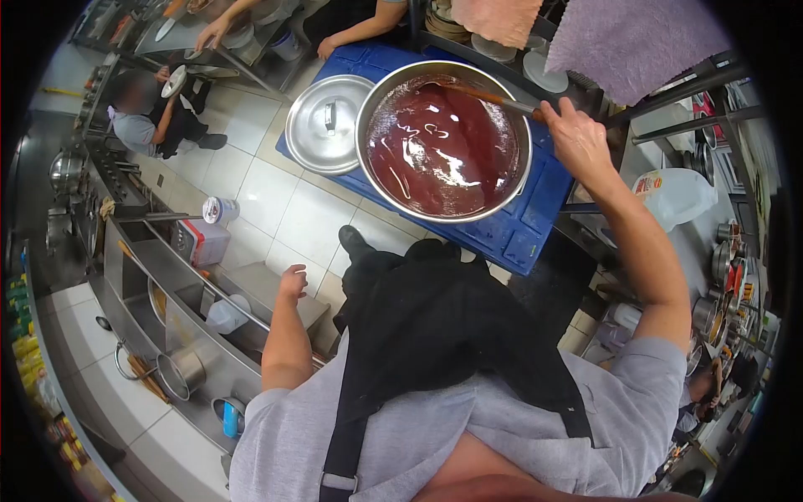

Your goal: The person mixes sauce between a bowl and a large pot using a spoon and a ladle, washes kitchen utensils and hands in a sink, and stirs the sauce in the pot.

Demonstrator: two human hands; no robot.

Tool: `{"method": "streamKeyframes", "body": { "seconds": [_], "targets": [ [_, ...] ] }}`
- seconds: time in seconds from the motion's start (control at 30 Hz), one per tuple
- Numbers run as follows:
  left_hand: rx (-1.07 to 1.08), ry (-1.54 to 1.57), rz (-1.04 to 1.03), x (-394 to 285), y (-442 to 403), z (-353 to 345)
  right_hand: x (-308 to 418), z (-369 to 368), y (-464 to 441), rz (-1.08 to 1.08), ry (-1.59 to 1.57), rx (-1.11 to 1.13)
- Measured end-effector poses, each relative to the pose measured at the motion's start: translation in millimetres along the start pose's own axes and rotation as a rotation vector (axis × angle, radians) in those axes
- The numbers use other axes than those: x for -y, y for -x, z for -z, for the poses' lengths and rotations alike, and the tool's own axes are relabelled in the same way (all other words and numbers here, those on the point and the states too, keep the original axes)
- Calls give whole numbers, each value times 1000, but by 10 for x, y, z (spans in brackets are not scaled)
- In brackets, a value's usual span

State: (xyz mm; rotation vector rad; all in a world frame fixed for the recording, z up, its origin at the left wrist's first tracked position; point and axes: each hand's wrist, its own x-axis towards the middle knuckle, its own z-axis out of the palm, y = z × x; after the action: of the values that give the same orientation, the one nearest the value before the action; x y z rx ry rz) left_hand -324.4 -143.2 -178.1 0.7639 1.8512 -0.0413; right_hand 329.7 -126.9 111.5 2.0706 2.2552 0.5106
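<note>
My right hand is closed around the handle end of a long wooden stirring stick. It reaches over the rim of a large steel pot, and its far end is sunk in dark red, glossy liquid, so its tip is hidden. Beneath the pot is a blue plastic surface. A round metal lid with a handle lies just left of the pot, partly on the blue surface. My left hand hangs low at my side beside a steel counter, its fingers loosely apart and holding nothing.
Another person stands at the upper left with a plate. A second person's arms reach in at the top, one hand at the blue surface's edge. Cloths hang upper right. A large clear jug stands on the right-hand shelf.
</note>
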Motion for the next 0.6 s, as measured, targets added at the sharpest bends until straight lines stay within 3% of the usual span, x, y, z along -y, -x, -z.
{"method": "streamKeyframes", "body": {
  "seconds": [0.1, 0.27, 0.6],
  "targets": [
    [29, 16, -30, -27, -284, 247, 258, -166, -198, -34, 51, 20],
    [31, 69, -69, -21, -888, 962, 699, -429, -541, -157, 89, 371],
    [72, -58, 45, -72, -1759, 2648, 1655, -737, -200, -485, 138, 707]
  ]
}}
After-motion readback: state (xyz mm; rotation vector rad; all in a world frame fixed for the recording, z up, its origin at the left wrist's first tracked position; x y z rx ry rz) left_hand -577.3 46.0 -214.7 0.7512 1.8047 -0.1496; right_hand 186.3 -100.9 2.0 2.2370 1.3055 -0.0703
